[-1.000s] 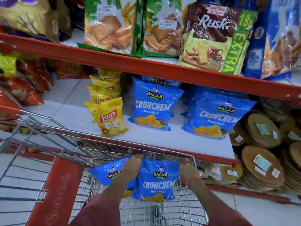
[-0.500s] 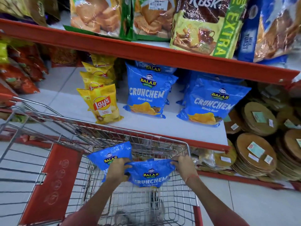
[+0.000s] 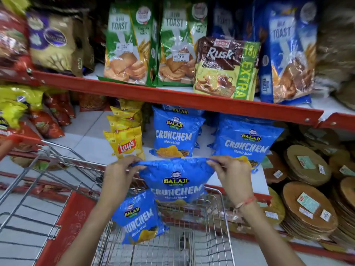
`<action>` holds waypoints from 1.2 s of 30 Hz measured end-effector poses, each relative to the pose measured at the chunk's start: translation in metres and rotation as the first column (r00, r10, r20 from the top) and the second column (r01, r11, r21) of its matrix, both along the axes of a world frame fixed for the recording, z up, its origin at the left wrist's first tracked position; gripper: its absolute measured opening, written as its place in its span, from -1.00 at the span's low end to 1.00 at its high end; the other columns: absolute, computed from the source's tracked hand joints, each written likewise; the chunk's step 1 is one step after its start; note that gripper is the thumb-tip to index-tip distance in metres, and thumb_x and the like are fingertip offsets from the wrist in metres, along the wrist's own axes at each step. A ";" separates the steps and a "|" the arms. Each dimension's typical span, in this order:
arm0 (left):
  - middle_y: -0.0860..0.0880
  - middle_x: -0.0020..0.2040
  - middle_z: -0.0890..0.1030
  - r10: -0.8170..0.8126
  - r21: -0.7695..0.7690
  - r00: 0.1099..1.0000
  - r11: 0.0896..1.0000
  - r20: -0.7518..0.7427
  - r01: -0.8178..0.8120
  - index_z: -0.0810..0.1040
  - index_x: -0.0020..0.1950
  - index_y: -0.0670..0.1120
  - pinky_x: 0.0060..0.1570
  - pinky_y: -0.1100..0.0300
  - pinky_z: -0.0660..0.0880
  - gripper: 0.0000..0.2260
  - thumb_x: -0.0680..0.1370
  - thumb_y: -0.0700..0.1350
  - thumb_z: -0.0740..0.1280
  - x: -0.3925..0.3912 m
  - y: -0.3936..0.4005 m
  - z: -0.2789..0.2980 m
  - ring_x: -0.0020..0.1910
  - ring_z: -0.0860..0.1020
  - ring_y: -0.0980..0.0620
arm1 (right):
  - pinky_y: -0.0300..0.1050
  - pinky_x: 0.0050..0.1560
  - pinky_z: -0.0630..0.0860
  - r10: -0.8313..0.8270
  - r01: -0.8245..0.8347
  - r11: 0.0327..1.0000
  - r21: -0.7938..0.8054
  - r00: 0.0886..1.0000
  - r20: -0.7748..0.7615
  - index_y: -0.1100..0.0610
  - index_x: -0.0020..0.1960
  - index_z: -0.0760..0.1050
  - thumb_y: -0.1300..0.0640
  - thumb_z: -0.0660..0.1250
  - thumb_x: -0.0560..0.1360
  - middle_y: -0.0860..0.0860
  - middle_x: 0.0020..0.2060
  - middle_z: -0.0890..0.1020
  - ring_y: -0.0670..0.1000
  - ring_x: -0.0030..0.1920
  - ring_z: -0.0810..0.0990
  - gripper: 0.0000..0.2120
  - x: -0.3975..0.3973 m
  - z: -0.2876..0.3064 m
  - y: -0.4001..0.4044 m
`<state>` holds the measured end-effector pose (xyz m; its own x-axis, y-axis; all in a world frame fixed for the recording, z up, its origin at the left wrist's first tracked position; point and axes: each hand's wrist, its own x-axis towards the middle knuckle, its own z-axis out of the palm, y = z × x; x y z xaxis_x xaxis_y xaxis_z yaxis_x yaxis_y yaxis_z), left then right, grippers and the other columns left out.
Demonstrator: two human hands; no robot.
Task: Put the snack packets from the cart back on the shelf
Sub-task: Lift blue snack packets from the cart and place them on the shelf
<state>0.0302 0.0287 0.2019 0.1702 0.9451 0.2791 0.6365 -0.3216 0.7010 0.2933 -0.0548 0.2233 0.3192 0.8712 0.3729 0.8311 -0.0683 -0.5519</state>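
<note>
Head cam: I see both hands pinching the top seam of a blue Balaji Crunchem foil packet [image 3: 177,179], held up over the far rim of the wire shopping cart [image 3: 63,162], just in front of the shelf edge. Left hand [image 3: 121,169] fingers closed on the top left corner, right hand [image 3: 229,170] closed on the top right corner; packet hangs upright between them, label facing me. Second blue Crunchem packet [image 3: 139,217] sits in the cart basket, tilted, partly under the held one. White middle shelf with red edge [image 3: 92,146] carries two rows of the same blue Crunchem packets [image 3: 176,133], one straight behind the held packet, another to the right. Yellow Lay's packets [image 3: 125,143] stand left of those. Red thread bracelet [image 3: 245,203] on right wrist. Edges of frame blurred.
</note>
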 end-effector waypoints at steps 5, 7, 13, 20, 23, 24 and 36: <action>0.03 -0.23 0.60 0.007 0.151 1.000 0.989 0.027 -0.011 0.62 -0.13 -0.16 -0.26 0.54 0.35 -0.91 0.41 -0.18 0.43 0.017 0.026 0.052 -0.23 0.56 0.07 | -0.19 -0.14 0.52 -0.034 0.035 0.986 0.161 0.999 -0.008 0.13 -0.06 0.66 0.14 0.40 0.45 0.08 -0.13 0.74 0.08 -0.20 0.67 -0.89 0.010 0.054 0.029; -0.01 -0.24 0.63 -0.010 0.172 1.000 0.985 0.021 0.006 0.62 -0.13 -0.16 -0.26 0.45 0.40 -0.92 0.40 -0.19 0.43 0.029 0.038 0.059 -0.23 0.57 0.03 | -0.12 -0.14 0.55 -0.073 0.071 0.985 0.157 0.997 0.006 0.11 -0.05 0.65 0.13 0.40 0.46 0.11 -0.18 0.74 0.12 -0.21 0.67 -0.90 0.020 0.059 0.044; -0.25 -0.17 0.68 -0.095 -0.057 0.962 0.995 -0.255 0.084 0.62 -0.05 -0.18 -0.23 0.08 0.42 -0.85 0.43 -0.14 0.40 0.069 0.102 0.031 -0.13 0.61 -0.22 | -0.03 -0.09 0.54 -0.178 0.177 0.968 -0.176 0.984 0.012 0.11 0.02 0.63 0.14 0.34 0.50 0.25 -0.14 0.69 0.24 -0.06 0.62 -0.86 0.046 0.022 0.100; -0.29 0.01 0.66 -0.086 -0.129 0.937 0.991 -0.339 0.044 0.56 0.10 -0.23 0.09 -0.07 0.56 -0.76 0.48 -0.14 0.35 0.098 0.144 0.005 0.02 0.60 -0.23 | 0.12 -0.01 0.60 -0.183 0.204 0.938 -0.281 0.978 0.099 0.18 0.08 0.59 0.18 0.30 0.50 0.31 -0.09 0.66 0.29 -0.01 0.61 -0.81 0.065 -0.018 0.151; -0.28 0.02 0.66 -0.075 -0.156 0.953 0.987 -0.292 0.030 0.56 0.11 -0.24 0.09 -0.06 0.56 -0.74 0.47 -0.15 0.37 0.099 0.149 0.000 0.01 0.61 -0.21 | 0.13 -0.02 0.60 -0.179 0.204 0.937 -0.283 0.977 0.114 0.17 0.09 0.58 0.19 0.29 0.51 0.31 -0.09 0.66 0.30 -0.02 0.61 -0.81 0.064 -0.018 0.154; -0.27 0.03 0.66 -0.070 -0.142 0.959 0.989 -0.274 0.032 0.56 0.11 -0.23 0.07 -0.05 0.56 -0.73 0.46 -0.14 0.38 0.096 0.147 -0.001 0.01 0.61 -0.21 | 0.13 -0.02 0.59 -0.184 0.209 0.940 -0.269 0.976 0.114 0.17 0.11 0.58 0.19 0.29 0.51 0.31 -0.07 0.66 0.30 -0.01 0.60 -0.80 0.062 -0.019 0.152; -0.13 -0.02 0.66 0.011 -0.085 1.000 0.996 -0.018 -0.012 0.57 0.04 -0.12 -0.05 0.17 0.46 -0.83 0.46 -0.21 0.37 -0.027 0.055 -0.099 -0.07 0.62 -0.07 | -0.13 0.03 0.45 0.232 -0.285 0.943 0.169 0.932 0.278 0.23 -0.10 0.55 0.27 0.40 0.43 0.11 -0.18 0.66 -0.01 -0.08 0.47 -0.94 -0.064 -0.112 0.094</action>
